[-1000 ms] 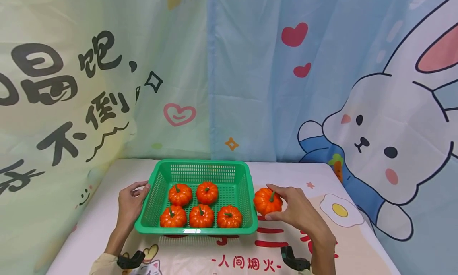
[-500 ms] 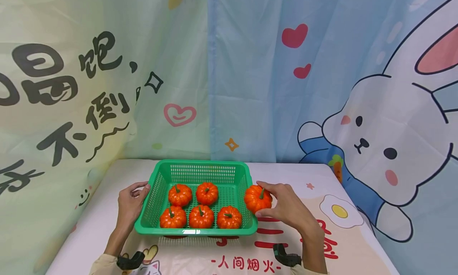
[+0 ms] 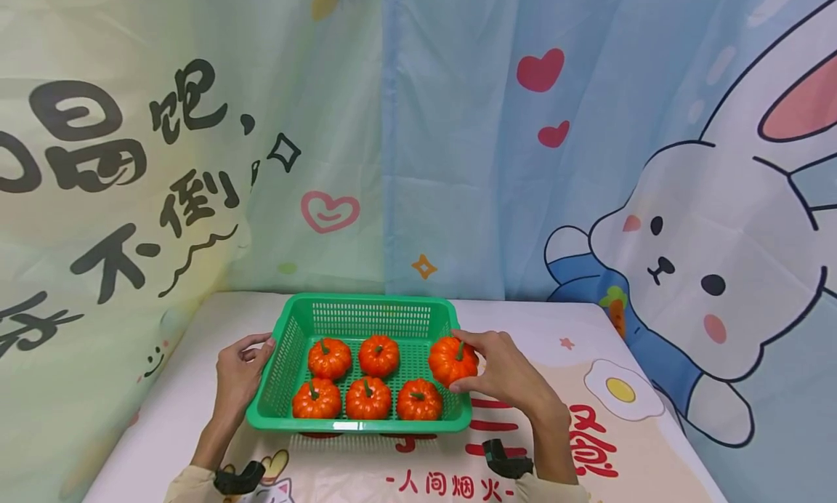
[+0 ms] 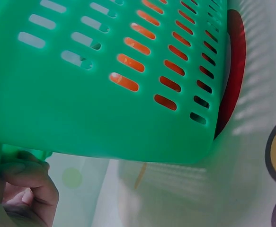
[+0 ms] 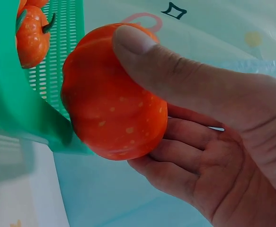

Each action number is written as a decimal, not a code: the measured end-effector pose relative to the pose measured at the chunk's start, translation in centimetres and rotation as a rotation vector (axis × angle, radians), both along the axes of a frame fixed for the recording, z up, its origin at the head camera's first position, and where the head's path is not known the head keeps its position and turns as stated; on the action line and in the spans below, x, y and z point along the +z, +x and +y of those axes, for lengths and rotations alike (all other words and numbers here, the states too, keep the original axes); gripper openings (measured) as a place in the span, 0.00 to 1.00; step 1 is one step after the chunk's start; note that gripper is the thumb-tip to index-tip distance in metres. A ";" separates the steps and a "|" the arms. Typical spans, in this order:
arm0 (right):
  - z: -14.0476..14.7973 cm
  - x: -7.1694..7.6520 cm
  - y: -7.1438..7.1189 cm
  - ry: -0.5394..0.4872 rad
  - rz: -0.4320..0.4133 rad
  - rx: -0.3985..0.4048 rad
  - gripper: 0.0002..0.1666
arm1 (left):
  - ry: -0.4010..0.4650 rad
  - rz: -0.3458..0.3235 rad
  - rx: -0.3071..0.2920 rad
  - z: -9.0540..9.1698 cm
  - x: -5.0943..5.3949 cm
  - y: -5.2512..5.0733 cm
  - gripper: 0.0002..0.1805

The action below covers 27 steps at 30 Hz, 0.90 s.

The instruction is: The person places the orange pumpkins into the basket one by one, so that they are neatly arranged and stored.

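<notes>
A green plastic basket point(image 3: 366, 424) stands on the table, with several small orange pumpkins point(image 3: 368, 397) inside, in a front and a back row. At the basket's left rim my left hand point(image 3: 238, 372) grips the edge; the left wrist view shows its curled fingers point(image 4: 31, 182) against the green rim. My right hand point(image 3: 506, 368) holds one more pumpkin point(image 3: 451, 361) over the right rim, thumb on one side and fingers on the other. Close up in the right wrist view, that pumpkin point(image 5: 114, 99) looks glossy, with pale specks, and the basket wall is beside it.
A printed cloth covers the table point(image 3: 536, 321), with red lettering and a fried egg drawing. Behind it hangs a patterned curtain point(image 3: 445, 161) showing a rabbit and hearts. Each wrist wears a black strap piece point(image 3: 240, 478).
My right hand has carried its pumpkin leftward, from outside the basket's right side to over the rim. The left hand and the basket have stayed in place.
</notes>
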State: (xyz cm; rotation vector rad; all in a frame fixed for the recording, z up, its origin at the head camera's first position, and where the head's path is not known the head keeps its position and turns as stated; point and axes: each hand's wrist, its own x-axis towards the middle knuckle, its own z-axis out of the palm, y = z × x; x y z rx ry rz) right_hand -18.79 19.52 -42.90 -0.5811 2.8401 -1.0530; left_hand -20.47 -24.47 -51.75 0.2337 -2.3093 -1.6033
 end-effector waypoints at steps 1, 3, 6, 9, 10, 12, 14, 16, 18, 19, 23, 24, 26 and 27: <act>-0.2 0.0 -0.1 0.010 0.001 0.000 0.49 | 0.003 0.002 -0.001 0.0 0.0 0.0 0.18; -0.4 -0.1 -0.3 0.028 0.004 -0.004 0.49 | 0.010 0.004 -0.003 0.0 0.1 0.1 0.18; -0.7 0.0 -0.7 0.048 0.012 -0.001 0.49 | 0.014 0.008 -0.006 0.0 0.1 0.0 0.18; -1.0 0.0 -1.1 0.062 0.013 0.004 0.50 | 0.018 0.007 -0.009 0.0 0.0 0.0 0.18; -1.1 0.0 -1.3 0.067 0.012 0.008 0.50 | 0.021 0.007 -0.008 0.0 0.0 -0.1 0.18; -1.2 0.0 -1.5 0.071 0.006 0.012 0.50 | 0.023 0.005 -0.008 0.0 -0.1 -0.1 0.18; -1.3 0.1 -1.8 0.073 0.005 0.023 0.50 | 0.023 0.003 -0.008 0.0 -0.1 -0.1 0.18; -1.5 0.1 -2.0 0.078 0.009 0.034 0.50 | 0.021 -0.001 -0.009 0.0 -0.2 -0.1 0.19; -1.6 0.1 -2.4 0.083 0.018 0.048 0.50 | 0.022 0.001 -0.009 -0.1 -0.2 -0.1 0.19; -1.7 0.1 -2.6 0.087 0.023 0.057 0.50 | 0.023 0.002 -0.012 -0.1 -0.2 -0.1 0.19; -1.9 0.0 -3.5 0.096 0.048 0.107 0.49 | 0.028 0.011 -0.017 -0.1 -0.2 -0.1 0.19; -1.9 0.0 -3.8 0.094 0.056 0.122 0.49 | 0.029 0.013 -0.019 -0.2 -0.3 -0.2 0.19; -2.1 0.0 -4.2 0.088 0.068 0.155 0.48 | 0.027 0.015 -0.018 -0.2 -0.3 -0.2 0.19; -2.1 0.0 -4.4 0.087 0.072 0.166 0.47 | 0.027 0.015 -0.019 -0.2 -0.3 -0.2 0.19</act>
